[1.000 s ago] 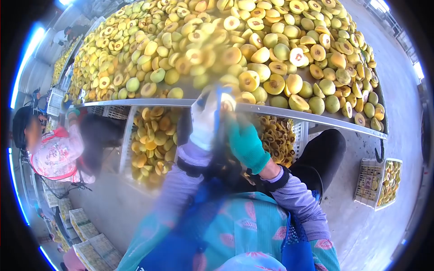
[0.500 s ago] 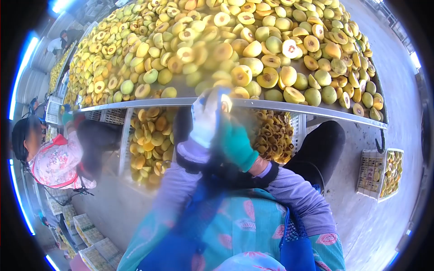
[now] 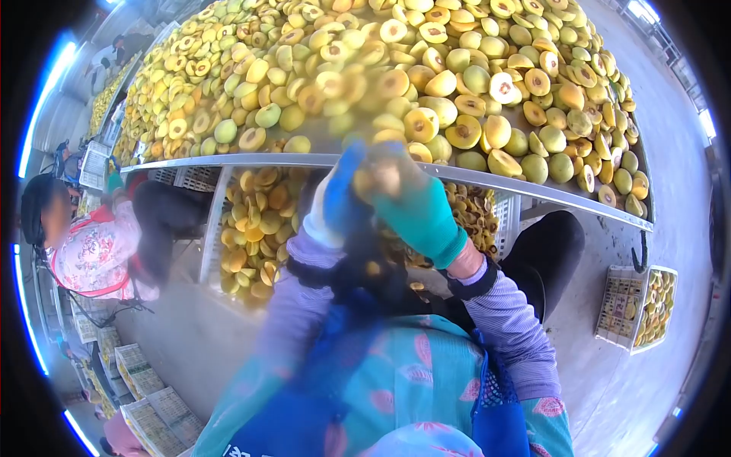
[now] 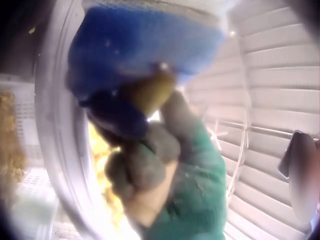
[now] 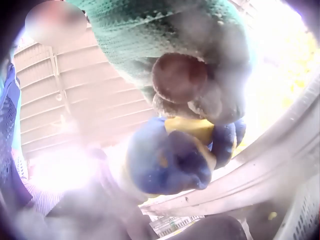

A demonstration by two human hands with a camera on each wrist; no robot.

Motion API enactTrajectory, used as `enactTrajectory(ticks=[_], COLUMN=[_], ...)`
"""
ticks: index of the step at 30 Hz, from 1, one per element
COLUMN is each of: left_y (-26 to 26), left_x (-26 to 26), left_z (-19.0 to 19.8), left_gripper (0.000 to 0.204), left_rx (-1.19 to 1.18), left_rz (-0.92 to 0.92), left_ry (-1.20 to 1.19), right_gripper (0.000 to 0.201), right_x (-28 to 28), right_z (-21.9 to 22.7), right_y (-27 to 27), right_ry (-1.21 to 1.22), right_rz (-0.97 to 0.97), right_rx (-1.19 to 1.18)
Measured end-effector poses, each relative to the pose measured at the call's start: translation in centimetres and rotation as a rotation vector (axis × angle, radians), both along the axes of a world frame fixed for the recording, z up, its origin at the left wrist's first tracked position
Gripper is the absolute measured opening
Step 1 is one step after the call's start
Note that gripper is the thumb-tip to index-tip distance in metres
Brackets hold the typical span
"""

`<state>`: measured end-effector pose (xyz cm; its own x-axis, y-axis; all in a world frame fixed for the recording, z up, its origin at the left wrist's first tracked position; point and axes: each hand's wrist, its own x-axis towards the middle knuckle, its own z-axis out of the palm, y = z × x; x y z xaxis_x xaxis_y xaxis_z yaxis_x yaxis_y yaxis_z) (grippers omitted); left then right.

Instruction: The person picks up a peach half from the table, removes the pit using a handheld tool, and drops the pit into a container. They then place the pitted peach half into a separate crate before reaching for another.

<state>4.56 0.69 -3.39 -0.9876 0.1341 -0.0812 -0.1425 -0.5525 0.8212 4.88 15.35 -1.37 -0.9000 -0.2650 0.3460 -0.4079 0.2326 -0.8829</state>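
My left hand (image 3: pixel 333 199), in a white glove with blue coating, grips a yellow piece of stone fruit (image 4: pixel 156 94) that looks like peach. In the right wrist view, that fruit shows between the blue fingers (image 5: pixel 187 165). Close against it is my right hand (image 3: pixel 422 217) in a green glove, its grey-stained fingers curled round a handle with a round, brownish end (image 5: pixel 179 77). The handle's working end is hidden. Both hands meet at the table's metal edge (image 3: pixel 487 177), before a heap of halved peach-like fruit (image 3: pixel 464 131).
Below the edge stand a crate of fruit halves (image 3: pixel 255 228) on the left and a heap of darker pieces (image 3: pixel 476 217) on the right. A filled white crate (image 3: pixel 636 308) sits on the floor at right. Another person (image 3: pixel 95 244) sits at left.
The left hand has turned, so more of its blue coating shows. My right hand has shifted slightly right and lower. Small yellow pieces now show below the hands.
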Motion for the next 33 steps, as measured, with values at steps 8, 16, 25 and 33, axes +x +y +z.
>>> enactTrajectory(ticks=[8, 16, 25, 33], left_y=[-0.6, -0.2, 0.5, 1.0], left_x=[0.5, 0.0, 0.7, 0.9], left_z=[0.8, 1.7, 2.4, 2.0], left_gripper=[0.040, 0.049, 0.035, 0.035], left_rx=[-1.331, -1.400, -1.092, -0.986], left_rz=[0.327, 0.249, 0.215, 0.177], left_ry=[0.990, 0.967, 0.806, 0.696], right_gripper=[0.032, 0.036, 0.029, 0.027], right_x=[0.9, -0.2, 2.3, 2.6], right_z=[0.8, -0.3, 1.8, -1.0], right_y=[-0.2, -0.2, 2.9, 2.5], right_ry=[-0.065, 0.049, -0.283, 0.145], right_rz=[-0.048, -0.009, 0.094, -0.010], right_rx=[-0.007, -0.120, 0.196, 0.342])
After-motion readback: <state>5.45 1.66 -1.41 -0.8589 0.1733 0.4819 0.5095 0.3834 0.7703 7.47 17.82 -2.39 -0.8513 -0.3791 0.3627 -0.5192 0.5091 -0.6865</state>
